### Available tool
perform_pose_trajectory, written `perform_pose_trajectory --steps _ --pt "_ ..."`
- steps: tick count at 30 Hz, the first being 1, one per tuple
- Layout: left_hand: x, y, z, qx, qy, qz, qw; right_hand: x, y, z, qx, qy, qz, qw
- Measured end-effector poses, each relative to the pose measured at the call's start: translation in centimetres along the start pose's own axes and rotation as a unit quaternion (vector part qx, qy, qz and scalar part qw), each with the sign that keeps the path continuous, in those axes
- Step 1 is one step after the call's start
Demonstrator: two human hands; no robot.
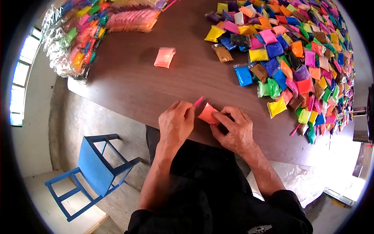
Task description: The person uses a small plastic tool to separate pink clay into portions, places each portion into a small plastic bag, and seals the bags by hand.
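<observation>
My left hand (pixel 177 120) is closed, with a thin pink stick (pixel 199 101) poking out past its thumb and forefinger. Just right of it, my right hand (pixel 235 128) pinches a small coral-pink packet (pixel 208 114) between thumb and fingers near the table's front edge. The packet's right end is covered by my fingers. A paler pink packet (pixel 164 57) with a clear sealed edge lies alone farther up the table. What kind of tool the pink stick is, I cannot make out.
A large heap of small coloured packets (pixel 288 66) covers the right of the brown table (pixel 128 74). Stacked clear bags of packets (pixel 74 43) and a row of pink packets (pixel 132 19) lie at the back left. A blue chair (pixel 95 167) stands left on the floor.
</observation>
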State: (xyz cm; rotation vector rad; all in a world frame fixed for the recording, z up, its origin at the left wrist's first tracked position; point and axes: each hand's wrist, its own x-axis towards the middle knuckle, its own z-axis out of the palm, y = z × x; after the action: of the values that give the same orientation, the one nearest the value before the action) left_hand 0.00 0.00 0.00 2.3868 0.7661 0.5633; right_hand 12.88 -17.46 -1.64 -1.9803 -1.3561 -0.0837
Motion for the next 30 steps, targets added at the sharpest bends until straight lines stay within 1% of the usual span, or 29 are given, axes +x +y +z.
perform_pose_trajectory --steps 2,3,5,6,7,9,10,11,13,15,17,18,20,22,23,25,27,29,30 --pt "-0.5 -0.3 -0.1 -0.042 0.019 0.002 0.999 -0.1 -0.2 0.1 0.003 0.008 -0.001 1.000" --pt "-0.6 -0.5 -1.5 -0.014 0.011 0.006 1.000 0.3 -1.1 1.2 0.028 0.023 0.007 0.999" --pt "-1.2 0.6 -1.1 -0.090 0.030 0.048 0.994 0.7 -1.3 0.7 0.032 0.031 -0.005 0.999" --pt "-1.6 0.9 -1.0 -0.070 0.008 0.031 0.997 0.7 -1.3 0.7 0.031 0.029 -0.007 0.999" --pt "-1.6 0.8 -0.8 -0.074 0.011 0.029 0.997 0.6 -1.1 0.6 0.026 0.027 -0.008 0.999" --pt "-1.5 0.1 -0.3 -0.024 0.032 0.036 0.999 0.4 -0.9 0.8 0.020 0.024 -0.011 0.999" --pt "-1.3 -0.4 -0.2 0.007 0.032 0.026 0.999 0.2 -0.7 0.9 0.018 0.026 -0.012 0.999" --pt "-1.3 -0.7 -0.2 0.005 0.034 0.026 0.999 0.2 -0.6 0.8 0.015 0.028 -0.014 0.999" --pt "-1.2 -1.2 -0.2 -0.057 0.046 0.017 0.997 0.6 -1.2 0.1 0.023 0.032 -0.006 0.999" --pt "-1.7 -1.5 0.2 -0.074 0.056 0.025 0.995 0.6 -1.3 -0.1 0.031 0.035 0.005 0.999" --pt "-1.9 -1.4 0.4 -0.095 0.068 0.034 0.993 0.4 -0.6 -0.1 -0.009 0.022 -0.024 0.999" --pt "-2.0 -1.3 0.5 -0.119 0.070 0.019 0.990 0.3 -0.6 -0.1 -0.012 0.021 -0.026 0.999" --pt "-2.1 -0.8 0.5 -0.145 0.074 0.003 0.987 0.2 -0.4 0.0 0.010 0.063 -0.025 0.998" --pt "-2.6 0.1 0.1 -0.177 0.066 -0.012 0.982 0.0 -0.3 0.2 0.006 0.057 -0.025 0.998" --pt "-3.0 0.4 0.3 -0.177 0.067 -0.014 0.982 -0.1 -0.3 0.2 0.002 0.051 -0.022 0.998" --pt "-4.0 1.4 1.0 -0.139 0.064 0.066 0.986 -0.1 -0.2 0.2 0.002 0.045 -0.025 0.999" --pt "-5.0 2.2 2.0 -0.121 0.046 0.050 0.990 0.0 -0.2 0.3 0.000 0.041 -0.028 0.999" --pt "-4.9 2.1 2.5 -0.077 0.089 0.070 0.991 0.2 -0.2 0.3 0.013 0.060 -0.044 0.997" --pt "-4.6 2.0 2.5 -0.080 0.088 0.070 0.990 0.2 -0.2 0.1 0.010 0.059 -0.042 0.997"
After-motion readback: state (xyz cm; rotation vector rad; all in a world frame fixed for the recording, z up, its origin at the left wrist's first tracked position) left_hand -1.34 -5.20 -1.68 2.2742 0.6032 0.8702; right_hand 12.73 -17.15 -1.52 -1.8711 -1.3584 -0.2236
